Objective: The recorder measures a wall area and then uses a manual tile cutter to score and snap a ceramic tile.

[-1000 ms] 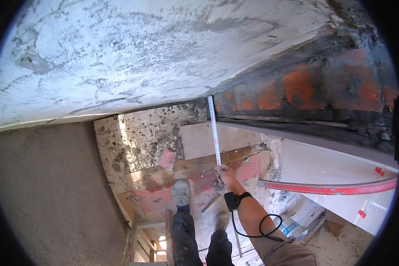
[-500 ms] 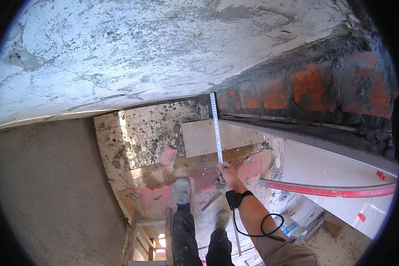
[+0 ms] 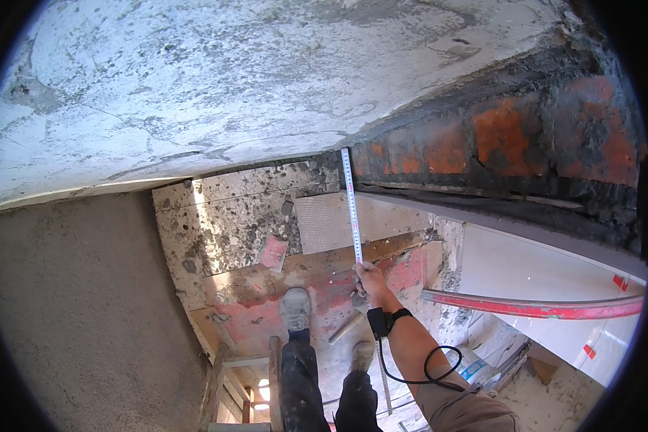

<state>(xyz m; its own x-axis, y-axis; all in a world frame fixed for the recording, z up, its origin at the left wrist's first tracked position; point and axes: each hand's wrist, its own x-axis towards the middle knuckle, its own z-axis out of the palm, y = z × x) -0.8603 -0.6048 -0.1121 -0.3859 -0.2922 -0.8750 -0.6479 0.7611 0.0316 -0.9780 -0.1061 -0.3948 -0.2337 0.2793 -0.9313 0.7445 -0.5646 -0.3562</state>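
Observation:
My right hand [image 3: 369, 284], with a black band [image 3: 385, 322] and cable on the wrist, is closed on the lower end of an extended white tape measure [image 3: 351, 212]; any case is hidden by the fingers. The blade reaches up to the corner between the whitish plastered wall [image 3: 216, 79] and a dark mortar-smeared strip with orange patches [image 3: 504, 140]. Below it lie speckled boards [image 3: 245, 201] and a pale sheet [image 3: 324, 219]. My left hand is not in view.
My feet stand on pink-stained boards [image 3: 248, 317] beside a wooden frame [image 3: 273, 363]. A rough grey surface [image 3: 79, 302] fills the left. At right are a white panel [image 3: 518, 259], a red straightedge [image 3: 533, 306] and a bucket [image 3: 475, 366].
Compared with a second ago, the tape and my hand appear slightly higher and further right, along with the surroundings shifting in the picture. The grip looks the same.

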